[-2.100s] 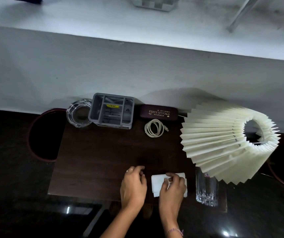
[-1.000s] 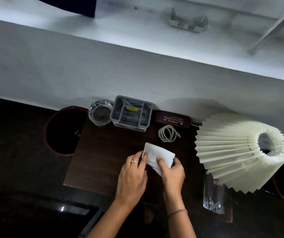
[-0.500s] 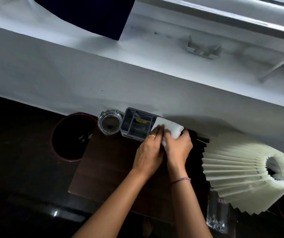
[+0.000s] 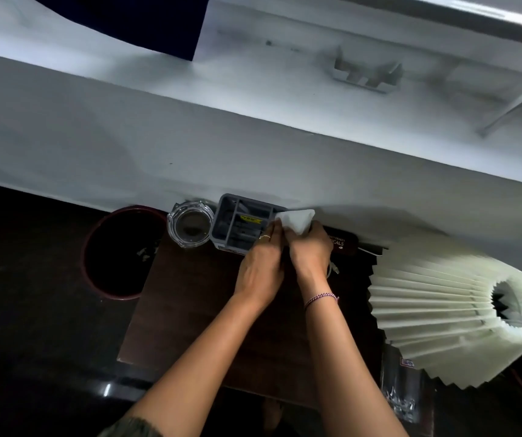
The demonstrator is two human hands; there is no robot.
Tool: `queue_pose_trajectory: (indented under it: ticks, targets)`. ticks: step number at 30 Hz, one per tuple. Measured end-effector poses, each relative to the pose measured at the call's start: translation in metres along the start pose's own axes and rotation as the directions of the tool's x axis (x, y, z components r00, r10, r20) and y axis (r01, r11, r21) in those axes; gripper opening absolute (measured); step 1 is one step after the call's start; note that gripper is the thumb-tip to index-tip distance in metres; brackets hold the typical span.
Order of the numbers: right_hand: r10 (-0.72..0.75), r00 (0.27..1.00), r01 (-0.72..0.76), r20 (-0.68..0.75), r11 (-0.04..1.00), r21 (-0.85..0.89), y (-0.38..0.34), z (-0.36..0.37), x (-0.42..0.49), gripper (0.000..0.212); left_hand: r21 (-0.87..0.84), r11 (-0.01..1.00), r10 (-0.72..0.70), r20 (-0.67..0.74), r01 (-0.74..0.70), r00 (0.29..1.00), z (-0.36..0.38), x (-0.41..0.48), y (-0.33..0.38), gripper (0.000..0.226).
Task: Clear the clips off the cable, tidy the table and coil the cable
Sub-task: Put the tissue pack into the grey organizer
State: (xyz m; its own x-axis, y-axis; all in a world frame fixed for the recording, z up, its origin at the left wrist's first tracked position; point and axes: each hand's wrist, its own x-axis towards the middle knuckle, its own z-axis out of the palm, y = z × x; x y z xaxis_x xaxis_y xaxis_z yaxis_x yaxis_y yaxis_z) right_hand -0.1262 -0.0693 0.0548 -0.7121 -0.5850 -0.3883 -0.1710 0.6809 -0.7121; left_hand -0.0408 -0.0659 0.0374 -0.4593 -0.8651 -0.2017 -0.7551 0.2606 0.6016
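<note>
Both hands hold a folded white cloth (image 4: 297, 219) over the right end of the grey compartment organizer (image 4: 237, 225) at the table's back edge. My left hand (image 4: 261, 263) pinches the cloth's left edge with its fingertips. My right hand (image 4: 311, 247) grips it from the right and below. The coiled white cable (image 4: 332, 269) is almost wholly hidden under my right wrist; only a short end with its plug shows. No clips can be made out.
A glass ashtray (image 4: 190, 228) stands left of the organizer, a dark spectacle case (image 4: 344, 244) right of it. A pleated cream lampshade (image 4: 461, 313) lies on its side at the right, with a drinking glass (image 4: 400, 389) below. The dark wooden table (image 4: 184, 310) meets a white wall. A round bin (image 4: 120, 253) sits at the left.
Both hands have lifted the white cloth from the table's front edge and carried it back to the organizer. They now cover the coiled cable. The view has tilted upward.
</note>
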Motion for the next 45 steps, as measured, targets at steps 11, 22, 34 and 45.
queue_pose_trajectory:
  ticks: [11, 22, 34, 45]
  targets:
    - [0.000, 0.999, 0.001, -0.039, 1.000, 0.023, 0.002, -0.004, -0.009, 0.028, 0.076, 0.997, 0.009, -0.037, -0.007, 0.999, 0.001, 0.001, 0.005, 0.055]
    - [0.034, 0.994, -0.031, -0.104, 0.999, 0.035, 0.038, -0.015, -0.031, 0.027, -0.015, 0.995, -0.102, -0.186, 0.101, 0.977, 0.014, -0.036, 0.008, 0.051]
    - [-0.214, 0.976, 0.216, 0.037, 0.945, -0.245, 0.131, -0.094, -0.097, 0.026, -0.199, 0.958, -0.205, 0.031, 0.207, 0.978, 0.080, -0.112, 0.065, 0.050]
    - [-0.216, 0.912, 0.117, -0.349, 0.952, -0.282, 0.216, -0.165, -0.126, 0.033, -0.201, 0.897, -0.334, 0.272, 0.393, 0.902, 0.122, -0.141, 0.113, 0.045]
